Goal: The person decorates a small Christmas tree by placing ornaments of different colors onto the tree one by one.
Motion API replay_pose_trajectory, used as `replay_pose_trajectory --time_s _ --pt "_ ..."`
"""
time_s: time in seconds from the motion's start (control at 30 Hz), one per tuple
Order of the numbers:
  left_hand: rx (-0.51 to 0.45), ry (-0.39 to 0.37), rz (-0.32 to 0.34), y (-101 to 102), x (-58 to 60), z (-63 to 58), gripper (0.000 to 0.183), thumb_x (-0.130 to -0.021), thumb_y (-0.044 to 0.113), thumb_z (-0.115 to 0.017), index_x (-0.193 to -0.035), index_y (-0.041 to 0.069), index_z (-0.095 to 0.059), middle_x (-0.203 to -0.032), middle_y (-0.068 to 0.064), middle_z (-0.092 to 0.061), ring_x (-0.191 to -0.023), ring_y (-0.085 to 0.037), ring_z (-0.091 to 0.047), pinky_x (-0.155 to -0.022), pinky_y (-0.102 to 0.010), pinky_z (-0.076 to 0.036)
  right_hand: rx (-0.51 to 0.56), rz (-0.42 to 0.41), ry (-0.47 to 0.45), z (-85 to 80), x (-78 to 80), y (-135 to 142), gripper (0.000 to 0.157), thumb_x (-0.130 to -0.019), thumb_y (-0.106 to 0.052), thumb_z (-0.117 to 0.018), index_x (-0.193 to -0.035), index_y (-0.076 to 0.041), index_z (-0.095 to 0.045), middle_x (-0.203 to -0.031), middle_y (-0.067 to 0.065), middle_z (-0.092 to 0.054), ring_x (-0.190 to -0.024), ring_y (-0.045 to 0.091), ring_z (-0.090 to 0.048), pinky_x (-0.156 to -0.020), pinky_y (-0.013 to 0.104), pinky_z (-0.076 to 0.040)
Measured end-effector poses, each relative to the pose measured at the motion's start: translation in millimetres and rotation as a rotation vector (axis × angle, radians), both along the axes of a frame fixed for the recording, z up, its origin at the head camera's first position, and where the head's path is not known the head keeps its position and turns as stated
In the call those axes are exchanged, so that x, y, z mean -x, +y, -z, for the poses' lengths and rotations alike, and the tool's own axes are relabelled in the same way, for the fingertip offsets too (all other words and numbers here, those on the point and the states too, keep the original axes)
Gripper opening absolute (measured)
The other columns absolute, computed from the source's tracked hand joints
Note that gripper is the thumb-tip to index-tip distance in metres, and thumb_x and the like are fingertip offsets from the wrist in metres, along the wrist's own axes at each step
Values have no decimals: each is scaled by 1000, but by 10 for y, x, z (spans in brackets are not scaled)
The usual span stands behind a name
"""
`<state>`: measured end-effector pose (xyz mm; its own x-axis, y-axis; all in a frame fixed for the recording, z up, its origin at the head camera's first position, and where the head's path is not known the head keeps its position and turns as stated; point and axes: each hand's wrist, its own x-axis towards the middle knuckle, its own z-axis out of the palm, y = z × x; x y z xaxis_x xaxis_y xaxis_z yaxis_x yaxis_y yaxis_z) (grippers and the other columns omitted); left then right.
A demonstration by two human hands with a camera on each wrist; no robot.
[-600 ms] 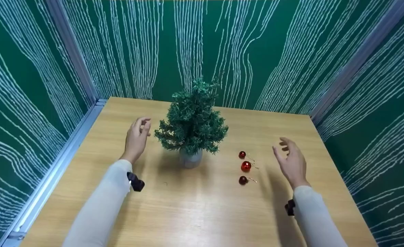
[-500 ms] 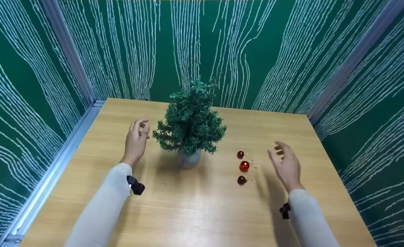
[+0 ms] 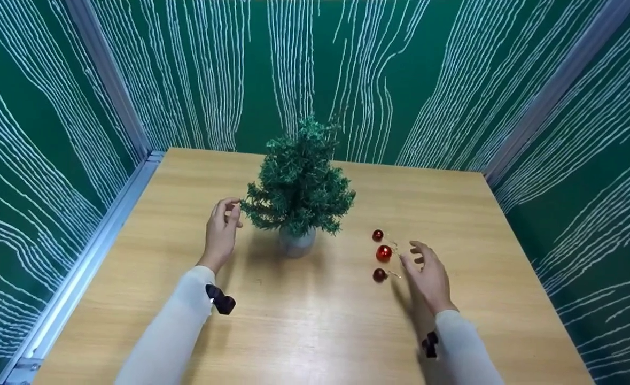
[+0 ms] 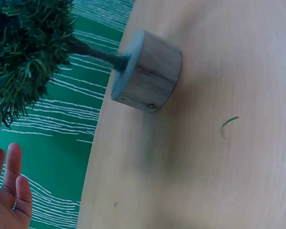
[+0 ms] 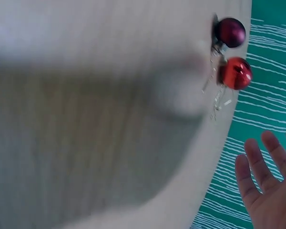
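Observation:
A small artificial Christmas tree [image 3: 301, 182] stands upright on the table, its trunk set in a round wooden base [image 4: 152, 71]. My left hand [image 3: 222, 232] is just left of the lower branches, fingers loosely bent and holding nothing. To the tree's right, three bauble ornaments lie in a row: a small red bauble [image 3: 378, 235], a larger bright red bauble [image 3: 383, 253] and a dark red bauble [image 3: 380, 275]. Each has a thin gold hanging string. My right hand [image 3: 429, 278] hovers right beside the strings, fingers relaxed and apart, with nothing in them.
The light wooden table [image 3: 304, 342] is bordered by green walls [image 3: 368, 80] with white streaks. A metal rail [image 3: 85, 256] runs along the left edge. A tiny green sprig [image 4: 229, 124] lies on the tabletop near the wooden base.
My right hand has moved left and closer to me, towards the baubles. My left hand has shifted slightly right and nearer the tree's branches. Tree and baubles stay where they were.

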<state>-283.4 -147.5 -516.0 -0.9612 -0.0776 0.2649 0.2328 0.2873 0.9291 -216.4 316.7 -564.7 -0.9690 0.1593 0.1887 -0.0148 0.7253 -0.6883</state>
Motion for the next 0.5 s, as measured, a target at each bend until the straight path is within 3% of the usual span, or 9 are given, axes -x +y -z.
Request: replay_pose_trajectory --time_s 0.27,0.5 --pt "-65 -59 14 46 -33 71 40 -103 36 -49 -138 19 -42 -118 -8 -53 -93 -31 -60 -84 -41 -50 -34 -12 -5 118 -19 -96 49 -94 -39 -65 -134 -12 -56 -113 13 -61 -92 28 -60 -76 44 -49" --pt "-81 -109 15 94 -58 127 41 -102 35 -51 -138 16 -43 -116 -11 -58 -95 -28 -62 -86 -38 -51 -18 -23 -39 276 -106 -120 44 -92 -33 -69 -129 -11 -59 -107 12 -62 -90 28 -63 -79 46 -51"
